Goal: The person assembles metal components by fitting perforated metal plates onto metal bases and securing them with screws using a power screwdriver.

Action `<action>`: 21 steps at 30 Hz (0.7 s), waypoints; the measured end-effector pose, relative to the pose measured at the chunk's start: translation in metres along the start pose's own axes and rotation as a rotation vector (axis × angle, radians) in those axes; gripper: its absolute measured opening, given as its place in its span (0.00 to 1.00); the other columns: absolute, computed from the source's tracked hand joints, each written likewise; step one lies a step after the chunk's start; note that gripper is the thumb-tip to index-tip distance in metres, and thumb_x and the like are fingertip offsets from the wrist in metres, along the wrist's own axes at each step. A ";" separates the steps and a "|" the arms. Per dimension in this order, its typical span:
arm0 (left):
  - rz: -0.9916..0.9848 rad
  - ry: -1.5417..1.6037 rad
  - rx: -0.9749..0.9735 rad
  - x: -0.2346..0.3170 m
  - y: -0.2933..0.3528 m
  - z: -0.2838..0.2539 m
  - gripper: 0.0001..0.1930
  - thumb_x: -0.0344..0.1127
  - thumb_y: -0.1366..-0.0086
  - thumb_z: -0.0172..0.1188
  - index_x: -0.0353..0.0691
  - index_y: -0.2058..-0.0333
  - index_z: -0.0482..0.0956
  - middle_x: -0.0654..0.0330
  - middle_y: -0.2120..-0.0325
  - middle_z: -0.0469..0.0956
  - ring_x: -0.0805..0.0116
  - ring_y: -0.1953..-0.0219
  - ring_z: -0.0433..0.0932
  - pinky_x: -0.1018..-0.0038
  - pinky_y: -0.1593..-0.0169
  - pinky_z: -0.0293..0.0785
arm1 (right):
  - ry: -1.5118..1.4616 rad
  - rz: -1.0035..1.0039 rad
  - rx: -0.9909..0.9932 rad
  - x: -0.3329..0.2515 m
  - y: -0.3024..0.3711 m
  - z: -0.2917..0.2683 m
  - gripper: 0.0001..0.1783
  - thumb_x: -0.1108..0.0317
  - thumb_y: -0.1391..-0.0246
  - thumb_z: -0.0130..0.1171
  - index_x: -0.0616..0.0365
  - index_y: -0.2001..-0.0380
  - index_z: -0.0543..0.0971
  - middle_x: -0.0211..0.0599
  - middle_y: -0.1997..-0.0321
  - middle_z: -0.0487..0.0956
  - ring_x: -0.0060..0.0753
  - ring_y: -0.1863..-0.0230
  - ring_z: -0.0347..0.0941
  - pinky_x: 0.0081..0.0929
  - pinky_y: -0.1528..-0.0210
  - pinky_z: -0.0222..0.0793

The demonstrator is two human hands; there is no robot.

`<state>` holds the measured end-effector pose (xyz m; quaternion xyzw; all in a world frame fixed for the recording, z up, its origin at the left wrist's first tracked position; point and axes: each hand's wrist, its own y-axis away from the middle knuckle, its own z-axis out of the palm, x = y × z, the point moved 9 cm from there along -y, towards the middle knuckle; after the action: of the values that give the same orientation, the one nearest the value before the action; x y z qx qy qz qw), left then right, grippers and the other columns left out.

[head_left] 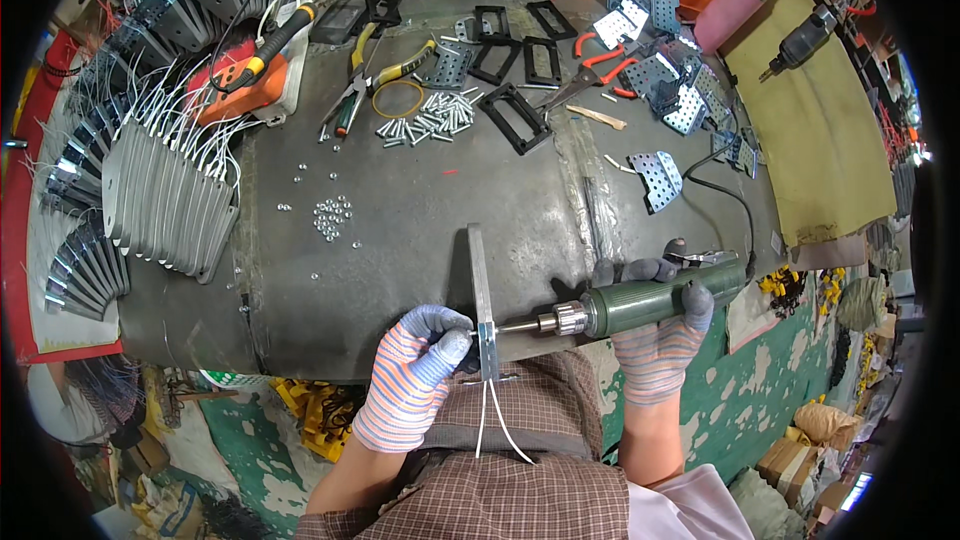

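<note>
My left hand [425, 365], in a striped glove with grey fingertips, is closed at the near end of a flat grey metal part [481, 280]. Two white wires [497, 425] hang from that end toward my lap. Whether the fingertips also pinch a small nut is hidden. My right hand [655, 335], gloved alike, is wrapped round a green electric screwdriver [640, 307] lying level. Its bit points left and meets the side of the grey part beside my left fingertips.
Loose nuts [332, 218] and a pile of screws [435, 118] lie on the metal table. Black frames [515, 118], pliers [352, 90] and perforated plates [655, 180] sit farther back. Finished-looking grey parts with wires [170, 195] stand in rows at left. A second screwdriver [800, 43] hangs at right.
</note>
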<state>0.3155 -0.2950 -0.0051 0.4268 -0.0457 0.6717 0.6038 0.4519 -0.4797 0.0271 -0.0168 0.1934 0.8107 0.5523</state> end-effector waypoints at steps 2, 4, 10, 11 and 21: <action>-0.006 -0.003 -0.003 -0.002 0.002 0.003 0.06 0.24 0.40 0.60 0.36 0.63 0.77 0.61 0.70 0.79 0.76 0.68 0.78 0.80 0.63 0.77 | 0.038 -0.024 0.002 -0.002 0.001 -0.001 0.25 0.68 0.60 0.65 0.52 0.55 0.73 0.30 0.69 0.77 0.36 0.59 0.73 0.58 0.35 0.54; 0.211 -0.187 0.097 0.016 0.010 0.006 0.07 0.26 0.39 0.61 0.36 0.62 0.76 0.61 0.70 0.79 0.77 0.69 0.78 0.81 0.63 0.76 | 0.026 -0.014 -0.002 -0.001 0.001 0.000 0.25 0.69 0.60 0.65 0.51 0.54 0.73 0.30 0.69 0.77 0.36 0.59 0.74 0.58 0.35 0.54; 0.526 -0.578 0.248 0.031 0.029 0.010 0.08 0.29 0.39 0.63 0.37 0.63 0.75 0.64 0.69 0.77 0.80 0.68 0.74 0.82 0.62 0.72 | 0.055 -0.011 -0.047 0.002 0.002 0.012 0.27 0.70 0.59 0.64 0.50 0.51 0.72 0.29 0.69 0.76 0.35 0.59 0.73 0.58 0.34 0.53; 0.497 -0.563 0.242 0.030 0.028 0.010 0.07 0.29 0.39 0.63 0.37 0.63 0.75 0.65 0.68 0.76 0.80 0.68 0.74 0.82 0.62 0.71 | 0.066 -0.021 -0.048 0.001 0.002 0.013 0.28 0.71 0.59 0.63 0.50 0.51 0.72 0.29 0.69 0.75 0.35 0.59 0.73 0.57 0.34 0.52; 0.538 -0.745 0.198 0.039 0.023 0.021 0.09 0.35 0.38 0.62 0.38 0.64 0.74 0.61 0.68 0.75 0.75 0.67 0.72 0.78 0.61 0.69 | 0.024 -0.017 -0.088 -0.002 -0.003 0.019 0.31 0.73 0.58 0.59 0.47 0.46 0.70 0.30 0.67 0.74 0.36 0.60 0.73 0.58 0.37 0.56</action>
<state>0.3100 -0.2834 0.0428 0.6675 -0.3039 0.6065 0.3070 0.4585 -0.4741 0.0445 -0.0522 0.1639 0.8134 0.5556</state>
